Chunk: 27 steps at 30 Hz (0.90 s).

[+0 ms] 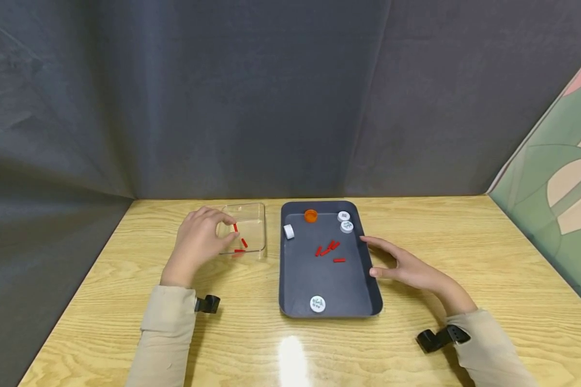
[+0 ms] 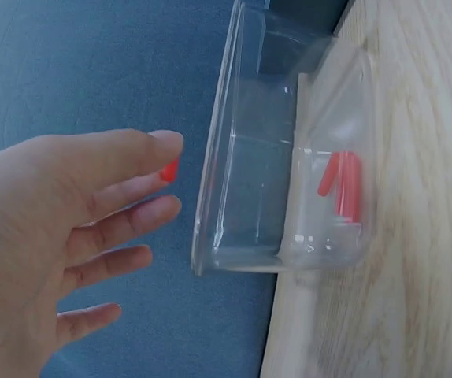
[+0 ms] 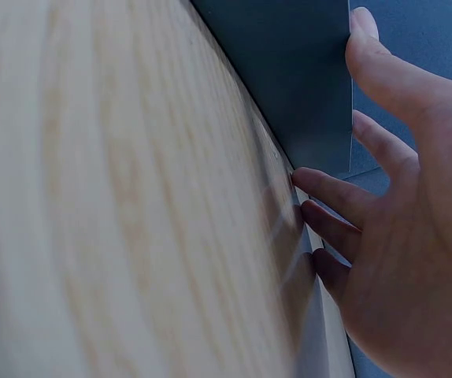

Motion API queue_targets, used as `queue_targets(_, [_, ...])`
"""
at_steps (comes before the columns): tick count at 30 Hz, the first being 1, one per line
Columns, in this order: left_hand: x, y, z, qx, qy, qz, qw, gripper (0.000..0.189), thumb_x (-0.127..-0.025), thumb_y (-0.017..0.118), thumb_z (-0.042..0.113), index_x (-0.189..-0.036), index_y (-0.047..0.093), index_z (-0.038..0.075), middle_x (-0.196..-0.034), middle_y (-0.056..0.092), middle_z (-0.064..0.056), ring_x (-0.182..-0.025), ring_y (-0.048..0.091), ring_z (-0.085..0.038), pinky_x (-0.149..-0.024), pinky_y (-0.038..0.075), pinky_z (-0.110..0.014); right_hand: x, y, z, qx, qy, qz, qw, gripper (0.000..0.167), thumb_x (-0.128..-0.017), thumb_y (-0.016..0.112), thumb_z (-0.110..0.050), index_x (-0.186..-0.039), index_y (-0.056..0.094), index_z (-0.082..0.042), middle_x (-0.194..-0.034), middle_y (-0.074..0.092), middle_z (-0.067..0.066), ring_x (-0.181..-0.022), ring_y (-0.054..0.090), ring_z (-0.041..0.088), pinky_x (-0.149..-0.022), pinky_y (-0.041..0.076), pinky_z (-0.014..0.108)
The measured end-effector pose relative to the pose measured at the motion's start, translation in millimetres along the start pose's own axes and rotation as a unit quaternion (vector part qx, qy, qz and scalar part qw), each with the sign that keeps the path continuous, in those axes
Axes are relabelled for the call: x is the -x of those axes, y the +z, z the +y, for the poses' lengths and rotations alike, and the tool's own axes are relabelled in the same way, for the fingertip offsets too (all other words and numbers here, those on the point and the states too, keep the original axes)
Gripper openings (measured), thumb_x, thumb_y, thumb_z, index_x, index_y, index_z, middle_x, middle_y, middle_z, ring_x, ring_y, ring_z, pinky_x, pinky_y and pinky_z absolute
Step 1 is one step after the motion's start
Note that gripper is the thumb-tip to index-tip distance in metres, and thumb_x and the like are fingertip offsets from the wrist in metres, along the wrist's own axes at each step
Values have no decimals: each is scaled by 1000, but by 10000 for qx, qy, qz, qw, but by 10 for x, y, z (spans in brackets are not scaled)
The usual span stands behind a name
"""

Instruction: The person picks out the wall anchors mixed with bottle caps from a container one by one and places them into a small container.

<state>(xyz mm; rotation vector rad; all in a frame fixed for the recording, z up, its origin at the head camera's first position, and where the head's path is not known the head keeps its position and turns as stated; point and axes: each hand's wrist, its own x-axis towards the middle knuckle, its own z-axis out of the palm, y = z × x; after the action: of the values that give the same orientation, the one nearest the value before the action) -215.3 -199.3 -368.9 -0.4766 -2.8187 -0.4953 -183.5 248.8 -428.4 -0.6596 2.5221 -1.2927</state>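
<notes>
My left hand (image 1: pixel 200 239) pinches a small red stick (image 2: pixel 169 170) between thumb and index finger, just above the rim of a clear plastic container (image 2: pixel 242 157). Inside that container lie a couple of other red sticks (image 1: pixel 244 243), seen through its wall in the left wrist view. To the right stands a dark grey tray (image 1: pixel 319 279) with several red sticks (image 1: pixel 339 260) scattered near its middle. Fingers spread, my right hand (image 1: pixel 409 269) is at the tray's right edge; its thumb and index fingertip touch the rim.
The tray also holds an orange cap (image 1: pixel 311 216) at the back and several white caps: one (image 1: pixel 289 231) on its side at the left wall, a pair (image 1: pixel 346 227) at the back right, one (image 1: pixel 317 304) near the front. A grey curtain (image 1: pixel 252 107) hangs behind the wooden table (image 1: pixel 237 344).
</notes>
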Motion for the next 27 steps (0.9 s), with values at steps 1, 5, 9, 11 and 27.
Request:
queue_targets(1, [1,4,-7,1,-10,-17,10000,30,-86,77,31,-111,74,14,-120,68,-6,-119,53,-28,-106,33,-50,4,0,-1,4,7,2,10000,75,-91,74,-24,-154,35,-13,-157,30,18,-144,26,39,-112,20,59])
queue_targets(5, [13,33,-41,22,-35,-121,9999,29,-86,77,29,-110,74,12,-119,69,-8,-118,54,-29,-105,34,-52,14,4,5,-17,21,1,10000,75,-91,74,-24,-154,35,-14,-157,31,17,-144,26,39,-112,20,58])
queue_targets(9, [28,72,-73,52,-32,-243,9997,28,-85,78,26,-108,73,10,-119,69,-9,-117,55,-31,-106,34,-54,18,14,24,-54,3,-19,10000,74,-91,73,-24,-154,35,-14,-158,31,17,-144,26,39,-114,22,49])
queue_targets(11, [28,92,-80,62,-41,-301,9995,29,-86,78,26,-109,73,10,-118,69,-9,-117,55,-31,-107,33,-54,20,14,24,-40,-12,-19,10000,74,-91,73,-25,-154,35,-14,-158,30,17,-144,26,39,-114,23,36])
queue_targets(27, [24,137,-128,44,-122,-512,9986,31,-87,78,27,-111,73,10,-119,68,-8,-120,54,-31,-108,32,-55,-8,5,46,-65,35,-10,10000,75,-91,74,-27,-154,35,-16,-158,31,15,-145,26,36,-114,22,40])
